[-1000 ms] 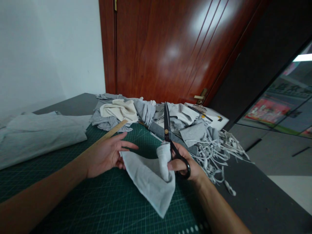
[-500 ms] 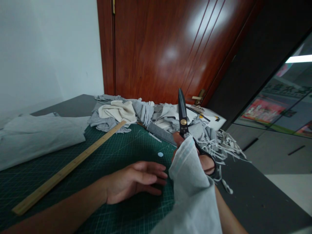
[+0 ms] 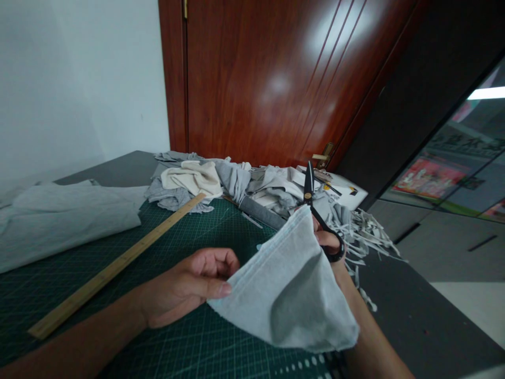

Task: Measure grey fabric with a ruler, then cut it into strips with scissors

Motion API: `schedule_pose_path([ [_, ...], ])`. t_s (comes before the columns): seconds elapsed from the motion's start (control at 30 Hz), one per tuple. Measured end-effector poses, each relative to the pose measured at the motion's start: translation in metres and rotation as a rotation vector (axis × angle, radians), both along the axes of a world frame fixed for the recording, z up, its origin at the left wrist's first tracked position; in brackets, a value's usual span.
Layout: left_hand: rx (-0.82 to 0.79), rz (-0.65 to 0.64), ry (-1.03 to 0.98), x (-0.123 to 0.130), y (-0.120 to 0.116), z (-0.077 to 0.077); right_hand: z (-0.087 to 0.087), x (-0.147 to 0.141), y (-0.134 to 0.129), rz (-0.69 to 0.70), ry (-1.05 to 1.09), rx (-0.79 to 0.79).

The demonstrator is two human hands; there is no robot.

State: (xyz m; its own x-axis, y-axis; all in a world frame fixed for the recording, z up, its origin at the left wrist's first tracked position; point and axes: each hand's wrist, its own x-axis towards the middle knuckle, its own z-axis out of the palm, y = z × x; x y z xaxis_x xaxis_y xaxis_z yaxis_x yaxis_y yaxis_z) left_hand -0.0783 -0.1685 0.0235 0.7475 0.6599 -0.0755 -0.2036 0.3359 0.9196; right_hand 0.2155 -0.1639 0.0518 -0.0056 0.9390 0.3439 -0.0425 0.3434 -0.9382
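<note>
A piece of light grey fabric (image 3: 284, 279) hangs between my two hands above the green cutting mat (image 3: 165, 347). My left hand (image 3: 193, 284) pinches its left corner between thumb and fingers. My right hand (image 3: 325, 237) is closed around the handles of black scissors (image 3: 309, 184), whose blades point up and away and look closed. The top corner of the fabric lies against the right hand, whose fingers are partly hidden behind the cloth. A pale line runs along the fabric's upper edge.
A wooden ruler (image 3: 118, 263) lies slantwise on the mat. To its left is folded grey fabric (image 3: 71, 216). Crumpled cloth pieces (image 3: 193, 179) and a heap of thin fabric strips (image 3: 371, 234) line the table's back. Behind stands a wooden door (image 3: 252, 84).
My left hand has taken hold of the fabric's left corner, and the cloth is now spread between both hands. The right hand with the scissors has moved slightly right.
</note>
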Motion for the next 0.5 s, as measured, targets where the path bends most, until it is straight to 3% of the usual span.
schedule_pose_path([
  [0.23, 0.022, 0.036, 0.09, 0.0, 0.0, 0.001, 0.002, -0.005, 0.006, -0.072, 0.135, -0.026],
  [0.5, -0.048, 0.134, -0.019, 0.006, -0.002, -0.005, -0.003, 0.001, 0.015, 0.013, 0.202, -0.174],
])
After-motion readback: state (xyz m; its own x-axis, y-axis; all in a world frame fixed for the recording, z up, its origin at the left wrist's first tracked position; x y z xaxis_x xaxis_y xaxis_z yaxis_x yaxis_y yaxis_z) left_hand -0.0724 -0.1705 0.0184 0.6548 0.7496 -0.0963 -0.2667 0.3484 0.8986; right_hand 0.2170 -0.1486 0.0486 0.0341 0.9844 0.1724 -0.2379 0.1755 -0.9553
